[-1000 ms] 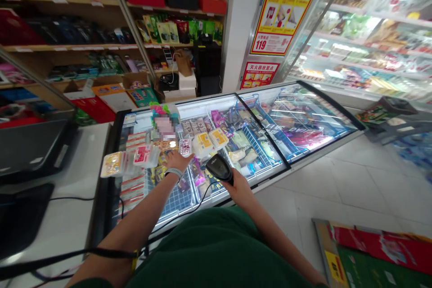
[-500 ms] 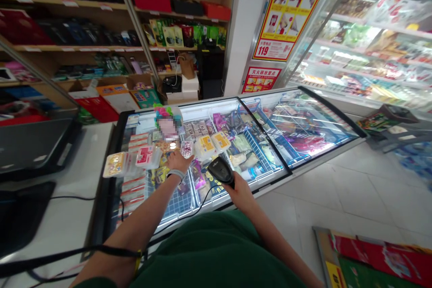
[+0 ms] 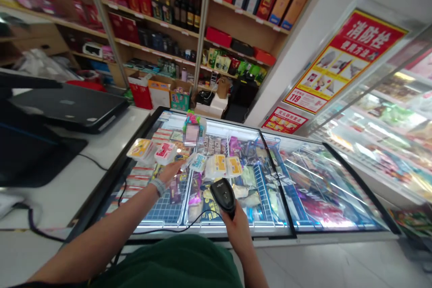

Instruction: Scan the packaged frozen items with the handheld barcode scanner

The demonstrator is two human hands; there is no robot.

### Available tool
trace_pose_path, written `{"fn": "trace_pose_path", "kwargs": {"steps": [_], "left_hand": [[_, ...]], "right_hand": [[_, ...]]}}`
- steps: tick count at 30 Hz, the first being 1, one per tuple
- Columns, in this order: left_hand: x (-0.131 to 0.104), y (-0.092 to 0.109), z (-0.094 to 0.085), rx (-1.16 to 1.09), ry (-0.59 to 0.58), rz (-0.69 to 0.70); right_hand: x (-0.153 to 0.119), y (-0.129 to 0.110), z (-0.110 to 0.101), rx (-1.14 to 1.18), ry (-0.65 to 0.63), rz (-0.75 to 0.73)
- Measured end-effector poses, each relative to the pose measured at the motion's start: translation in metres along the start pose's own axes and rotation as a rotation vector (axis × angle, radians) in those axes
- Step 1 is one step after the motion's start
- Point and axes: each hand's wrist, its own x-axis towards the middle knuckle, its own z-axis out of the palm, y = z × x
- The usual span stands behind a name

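My right hand [image 3: 240,225] is wrapped round the handle of a black barcode scanner [image 3: 223,194], whose head points away from me over the glass lid. My left hand [image 3: 171,172], with a pale band on its wrist, pinches the near edge of a small clear plastic tub [image 3: 188,161], which looks tilted. Right beside that stands a tub with a blue label [image 3: 198,162]. To the left are a red-labelled tub [image 3: 165,152] and a yellow-labelled tub [image 3: 139,148]; to the right, more yellow-labelled tubs [image 3: 217,165]. My left fingertips are partly hidden.
A chest freezer [image 3: 292,229] with a glass top holds bagged goods in wire baskets. A bright round toy-like item [image 3: 193,131] stands at its back. Left is a white counter [image 3: 101,153] with black equipment. The scanner's cord [image 3: 189,229] crosses the freezer's front.
The view has swung left and up. My left hand has drawn back a little from the small tub; a blue label now shows there. The scanner stays in my right hand.
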Motion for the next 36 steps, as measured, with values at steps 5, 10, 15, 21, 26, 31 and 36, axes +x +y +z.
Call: {"fn": "trace_pose_path", "kwargs": {"steps": [5,10,15,21,26,31,36], "left_hand": [[-0.024,-0.012,-0.04,-0.448,-0.201,-0.131],[-0.046,-0.015,-0.064,-0.686,-0.332,-0.14],[-0.064,-0.016,-0.071,-0.803,-0.39,-0.15],[-0.072,-0.019,-0.069,-0.802,-0.399,-0.141],[-0.075,-0.019,-0.068,-0.728,-0.369,-0.136],[-0.075,-0.02,-0.069,-0.86,-0.418,-0.146],[-0.074,-0.021,-0.068,-0.884,-0.423,-0.166]], "right_hand": [[0.007,-0.023,0.008,-0.016,-0.091,-0.077],[0.013,-0.047,0.015,-0.043,-0.172,-0.133],[0.014,-0.058,0.019,-0.07,-0.241,-0.19],[0.012,-0.065,0.023,-0.058,-0.294,-0.227],[0.011,-0.067,0.026,-0.063,-0.315,-0.242],[0.01,-0.067,0.027,-0.073,-0.32,-0.25],[0.01,-0.069,0.026,-0.06,-0.337,-0.243]]}}
